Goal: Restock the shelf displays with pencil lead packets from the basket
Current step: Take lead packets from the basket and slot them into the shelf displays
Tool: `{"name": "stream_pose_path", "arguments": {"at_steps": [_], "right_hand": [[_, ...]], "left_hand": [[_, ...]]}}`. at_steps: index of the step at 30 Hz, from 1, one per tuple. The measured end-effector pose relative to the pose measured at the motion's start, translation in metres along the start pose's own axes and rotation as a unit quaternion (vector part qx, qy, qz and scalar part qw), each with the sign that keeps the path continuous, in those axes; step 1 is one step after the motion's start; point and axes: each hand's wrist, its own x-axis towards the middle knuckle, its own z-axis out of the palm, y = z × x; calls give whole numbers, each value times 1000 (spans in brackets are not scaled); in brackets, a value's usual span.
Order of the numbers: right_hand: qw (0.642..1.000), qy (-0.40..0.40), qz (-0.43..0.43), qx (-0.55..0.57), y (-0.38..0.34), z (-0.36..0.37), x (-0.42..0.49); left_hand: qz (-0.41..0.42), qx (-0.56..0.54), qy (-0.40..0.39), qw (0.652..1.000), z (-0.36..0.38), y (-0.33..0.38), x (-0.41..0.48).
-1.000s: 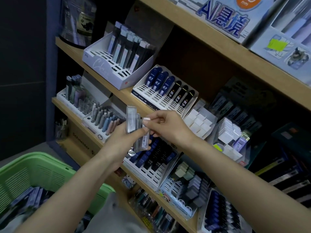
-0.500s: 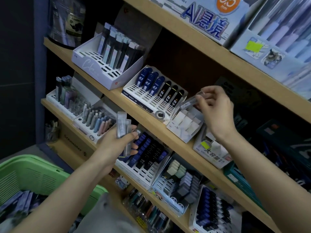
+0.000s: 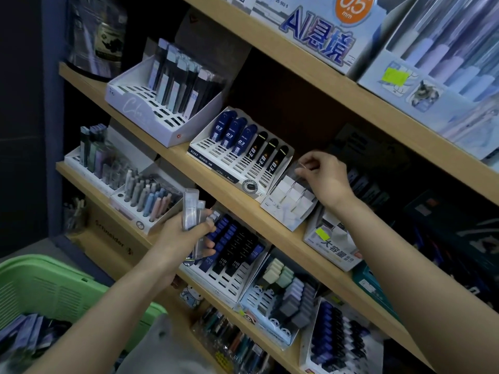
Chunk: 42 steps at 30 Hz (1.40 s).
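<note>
Your left hand (image 3: 183,238) grips a bundle of clear plastic lead packets (image 3: 191,209); your right hand (image 3: 325,176) pinches one clear packet (image 3: 301,172) over the white tiered cardboard display (image 3: 286,209).

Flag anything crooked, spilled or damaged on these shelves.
The small white display, where the right hand pinches a packet, sits skewed against the neighbouring blue-and-black display. Its front corner appears to overhang the shelf edge. Nothing looks spilled or damaged.

Clear lead pkts (image 3: 192,211) upright in left grip (image 3: 186,238); more in green basket (image 3: 54,287).
</note>
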Motion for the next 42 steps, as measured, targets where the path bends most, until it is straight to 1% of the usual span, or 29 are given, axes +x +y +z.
{"name": "stream_pose_path", "arguments": {"at_steps": [3,12,14,18,20,22,23,25,27,28,30,35,39,42], "right_hand": [[1000,-15,10,-16,-1,1,4],[988,-6,5,-153,-6,7,8],[984,16,-27,-177,-12,7,-1],[969,82,-139,-188,-34,13,-32],[960,76,-193,-188,-46,19,-48],[965,43,-209,-150,-55,25,-61],[972,15,-202,-118,-58,29,-66],[980,-66,-178,-54,-61,41,-77],[976,-164,-143,-5,-61,52,-83],[972,-200,-123,16,-61,56,-84],[967,-233,-86,48,-61,59,-84],[957,-249,-17,145,-59,59,-85],[965,-208,-11,156,-58,57,-87],[975,-171,-27,138,-57,51,-85]], "left_hand": [[3,2,-7,1000,1,0,0],[-1,-25,-42,999,2,2,-3],[-3,-34,-53,998,3,3,-3],[0,-18,-61,998,3,1,-3],[2,-6,-64,998,4,-1,-4],[0,-3,-71,997,5,-1,-5],[-1,-5,-76,997,6,-1,-6],[-3,-10,-88,996,6,-1,-7],[-4,-18,-108,994,6,0,-9],[-4,-21,-118,993,5,1,-10],[-3,-15,-136,991,4,2,-11],[0,-7,-171,985,5,3,-13],[0,-22,-164,986,7,2,-14],[-5,-24,-146,989,8,1,-13]]}}
